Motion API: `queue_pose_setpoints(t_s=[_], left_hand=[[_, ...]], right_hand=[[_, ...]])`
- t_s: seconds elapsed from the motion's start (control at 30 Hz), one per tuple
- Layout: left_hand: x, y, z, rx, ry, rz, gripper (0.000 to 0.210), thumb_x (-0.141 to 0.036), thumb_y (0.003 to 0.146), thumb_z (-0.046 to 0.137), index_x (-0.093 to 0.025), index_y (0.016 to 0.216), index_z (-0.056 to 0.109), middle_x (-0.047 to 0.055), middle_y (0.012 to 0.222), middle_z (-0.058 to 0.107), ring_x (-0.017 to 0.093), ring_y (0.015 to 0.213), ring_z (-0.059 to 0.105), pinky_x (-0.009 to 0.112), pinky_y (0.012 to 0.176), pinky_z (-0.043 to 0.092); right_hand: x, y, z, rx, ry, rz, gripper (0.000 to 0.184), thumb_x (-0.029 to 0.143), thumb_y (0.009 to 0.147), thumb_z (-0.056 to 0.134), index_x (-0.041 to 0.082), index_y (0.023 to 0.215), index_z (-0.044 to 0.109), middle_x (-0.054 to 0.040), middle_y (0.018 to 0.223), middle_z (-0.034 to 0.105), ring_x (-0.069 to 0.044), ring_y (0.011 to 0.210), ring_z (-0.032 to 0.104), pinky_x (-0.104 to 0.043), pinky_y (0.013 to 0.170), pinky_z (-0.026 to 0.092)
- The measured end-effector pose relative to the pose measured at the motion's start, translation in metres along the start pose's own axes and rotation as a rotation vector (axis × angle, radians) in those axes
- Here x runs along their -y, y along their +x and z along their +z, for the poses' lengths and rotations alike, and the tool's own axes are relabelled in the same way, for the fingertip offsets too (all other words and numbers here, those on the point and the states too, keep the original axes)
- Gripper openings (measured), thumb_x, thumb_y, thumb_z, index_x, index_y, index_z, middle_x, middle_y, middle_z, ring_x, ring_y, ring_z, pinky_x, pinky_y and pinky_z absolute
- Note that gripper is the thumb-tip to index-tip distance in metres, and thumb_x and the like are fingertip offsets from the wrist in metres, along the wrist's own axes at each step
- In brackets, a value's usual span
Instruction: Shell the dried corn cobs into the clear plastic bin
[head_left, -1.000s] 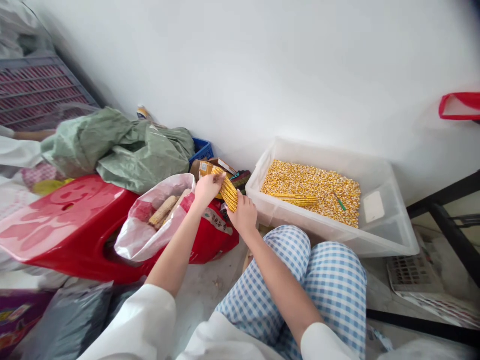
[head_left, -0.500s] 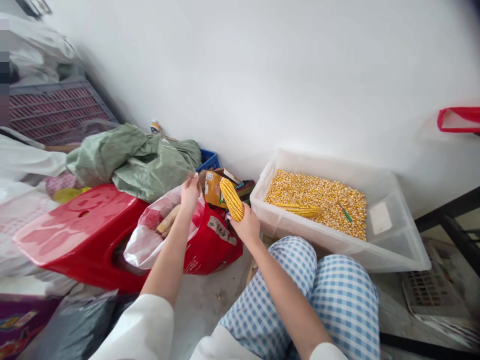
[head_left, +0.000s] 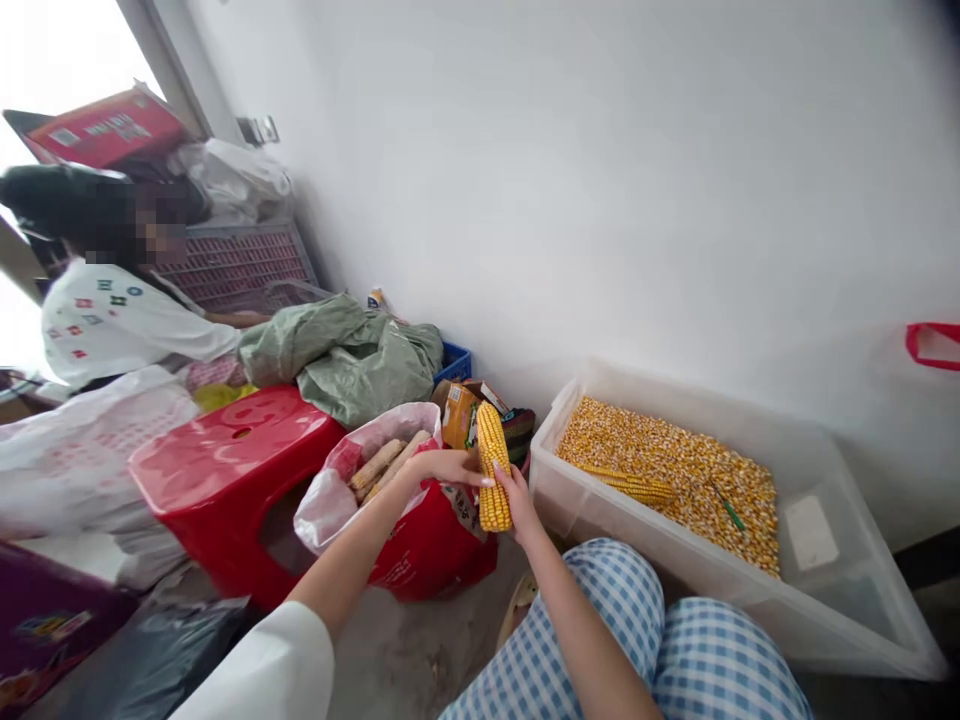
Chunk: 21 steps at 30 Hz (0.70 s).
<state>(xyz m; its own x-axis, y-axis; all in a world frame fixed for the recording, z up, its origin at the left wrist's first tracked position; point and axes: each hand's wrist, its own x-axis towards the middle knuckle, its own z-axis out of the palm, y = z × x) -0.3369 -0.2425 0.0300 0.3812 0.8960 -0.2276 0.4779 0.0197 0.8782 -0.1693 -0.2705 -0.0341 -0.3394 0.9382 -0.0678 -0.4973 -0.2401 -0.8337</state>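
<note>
An ear of corn [head_left: 491, 440], covered in yellow kernels, is held upright between my two hands. My left hand [head_left: 459, 467] closes on it from the left, its other fingers partly behind the ear. From the right, my right hand [head_left: 520, 503] grips its lower part. Just left of and below the ear stands a red bag [head_left: 442, 545] with a white liner, holding several bare corn cobs [head_left: 376, 465]. To the right, a clear plastic bin [head_left: 847, 575] contains loose corn kernels [head_left: 675, 445], another ear of corn [head_left: 630, 486] and a small green-handled tool [head_left: 731, 513].
A red plastic stool [head_left: 240, 460] stands left of the bag. Behind it lie a green sack [head_left: 352, 360], a blue crate [head_left: 454, 362] and an orange carton [head_left: 457, 415]. Another person [head_left: 127, 310] sits at the far left. The white wall [head_left: 600, 200] rises behind the bin.
My left hand has come from above the red bag to the ear of corn, which now stands more upright between both hands. The view has swung left, bringing the other person into sight.
</note>
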Motion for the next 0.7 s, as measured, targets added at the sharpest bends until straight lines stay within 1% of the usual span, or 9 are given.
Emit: queue_pose_setpoints(t_s=[0.07,0.13,0.23,0.3,0.37,0.43,0.53,0.63,0.7], left_hand=[[-0.002,0.001,0.005,0.162,0.204,-0.037,0.037,-0.049,0.055,0.071,-0.016,0.048,0.055,-0.002,0.042,0.045,0.009,0.036,0.038,0.022,0.039,0.027],[-0.007,0.0,0.013,0.23,0.282,-0.007,0.036,-0.05,0.057,0.07,-0.015,0.056,0.06,0.0,0.05,0.053,0.01,0.043,0.044,0.021,0.042,0.031],[-0.017,-0.006,0.02,0.358,0.145,0.054,0.037,-0.051,0.065,0.064,-0.015,0.072,0.064,0.003,0.064,0.061,0.012,0.052,0.051,0.021,0.048,0.036],[-0.022,-0.011,0.022,0.368,0.038,0.067,0.038,-0.052,0.069,0.06,-0.015,0.073,0.062,0.003,0.061,0.059,0.011,0.049,0.049,0.022,0.046,0.035],[-0.023,-0.014,0.024,0.235,-0.049,0.08,0.039,-0.053,0.071,0.058,-0.014,0.066,0.059,0.001,0.052,0.053,0.009,0.041,0.042,0.022,0.041,0.03],[-0.021,-0.014,0.028,0.038,-0.167,0.099,0.041,-0.052,0.072,0.057,-0.014,0.059,0.055,0.0,0.047,0.048,0.007,0.038,0.037,0.022,0.039,0.025],[-0.014,-0.006,0.04,-0.204,-0.452,0.157,0.034,-0.047,0.07,0.062,-0.014,0.064,0.056,0.002,0.056,0.053,0.007,0.043,0.041,0.021,0.042,0.027],[-0.007,0.004,0.056,-0.37,-0.738,0.214,0.028,-0.041,0.068,0.064,-0.016,0.066,0.053,0.002,0.064,0.056,0.007,0.05,0.046,0.02,0.048,0.034],[-0.004,0.008,0.065,-0.417,-0.854,0.194,0.032,-0.043,0.071,0.06,-0.016,0.059,0.047,0.002,0.058,0.053,0.008,0.049,0.046,0.021,0.049,0.036]], right_hand=[[0.001,0.0,-0.001,-0.018,0.064,0.002,0.037,0.041,0.071,0.062,0.019,0.1,0.053,-0.003,0.09,0.064,-0.017,0.078,0.062,-0.03,0.068,0.051],[0.003,0.0,-0.003,-0.026,0.109,-0.003,0.039,0.041,0.07,0.062,0.02,0.102,0.054,-0.0024,0.091,0.065,-0.018,0.079,0.063,-0.03,0.066,0.052],[0.005,0.001,-0.007,-0.006,0.187,0.032,0.038,0.041,0.071,0.06,0.02,0.103,0.055,-0.0028,0.092,0.066,-0.019,0.08,0.063,-0.03,0.064,0.052],[0.007,0.002,-0.009,0.004,0.253,0.08,0.037,0.042,0.073,0.059,0.018,0.101,0.057,-0.0044,0.094,0.066,-0.019,0.082,0.063,-0.031,0.065,0.053],[0.008,0.003,-0.01,-0.007,0.308,0.11,0.036,0.042,0.073,0.059,0.018,0.1,0.058,-0.0049,0.097,0.066,-0.018,0.084,0.063,-0.031,0.069,0.053],[0.011,0.003,-0.009,-0.005,0.344,0.119,0.035,0.042,0.074,0.059,0.019,0.101,0.058,-0.0041,0.1,0.065,-0.018,0.088,0.062,-0.032,0.074,0.052],[0.015,0.001,-0.006,0.037,0.368,0.11,0.035,0.042,0.076,0.056,0.021,0.103,0.058,-0.0035,0.104,0.064,-0.019,0.094,0.061,-0.035,0.081,0.05],[0.018,0.0,-0.002,0.076,0.34,0.073,0.035,0.042,0.076,0.054,0.021,0.104,0.059,-0.0039,0.104,0.064,-0.019,0.096,0.06,-0.035,0.08,0.05],[0.018,0.001,-0.001,0.089,0.31,0.076,0.035,0.043,0.076,0.054,0.021,0.102,0.06,-0.0049,0.102,0.065,-0.02,0.095,0.06,-0.035,0.078,0.051]])
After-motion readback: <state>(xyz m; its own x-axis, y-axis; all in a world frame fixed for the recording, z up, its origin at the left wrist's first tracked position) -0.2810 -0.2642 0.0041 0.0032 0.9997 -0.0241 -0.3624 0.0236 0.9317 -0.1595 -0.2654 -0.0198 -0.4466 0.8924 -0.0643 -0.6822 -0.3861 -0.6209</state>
